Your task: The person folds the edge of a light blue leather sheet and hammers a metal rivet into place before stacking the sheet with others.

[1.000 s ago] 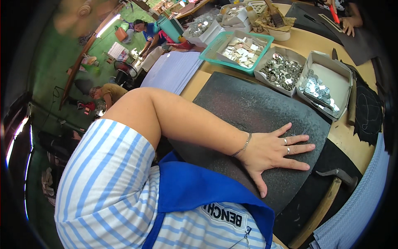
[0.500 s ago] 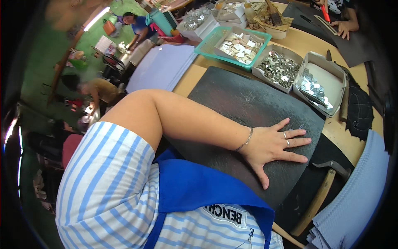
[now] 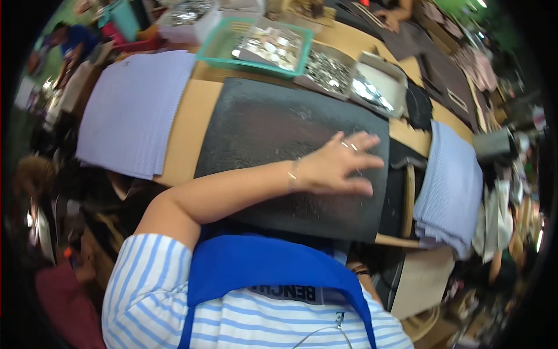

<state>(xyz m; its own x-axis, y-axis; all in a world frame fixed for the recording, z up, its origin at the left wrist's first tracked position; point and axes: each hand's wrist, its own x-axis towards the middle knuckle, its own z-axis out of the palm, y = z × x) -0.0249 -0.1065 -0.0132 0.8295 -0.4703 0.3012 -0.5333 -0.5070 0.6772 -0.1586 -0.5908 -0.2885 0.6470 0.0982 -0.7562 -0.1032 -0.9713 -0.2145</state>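
Observation:
My left hand [image 3: 340, 164] reaches across a worn black mat [image 3: 256, 125] on the table, fingers spread and slightly blurred, holding nothing. Two rings and a thin bracelet show on it. Whether it touches the mat or hovers just over it, I cannot tell. My right hand [image 3: 354, 259] is low beside the apron, under the table's front edge, with a dark band at the wrist. Its fingers are hidden. Right of the mat lies a hammer [image 3: 409, 198] with a wooden handle, on black material.
Stacks of pale lilac sheets lie left [image 3: 136, 110] and right [image 3: 450, 180]. Behind the mat stand a teal basket [image 3: 210, 51] of small pale pieces, a box of metal parts [image 3: 328, 71] and a box of shiny discs [image 3: 396, 78]. Another person's hand [image 3: 392, 20] works at the far side.
The view has swung round and shows more of the right side. My left hand, earlier spread flat on the mat, is now blurred with motion. My right wrist has come into view.

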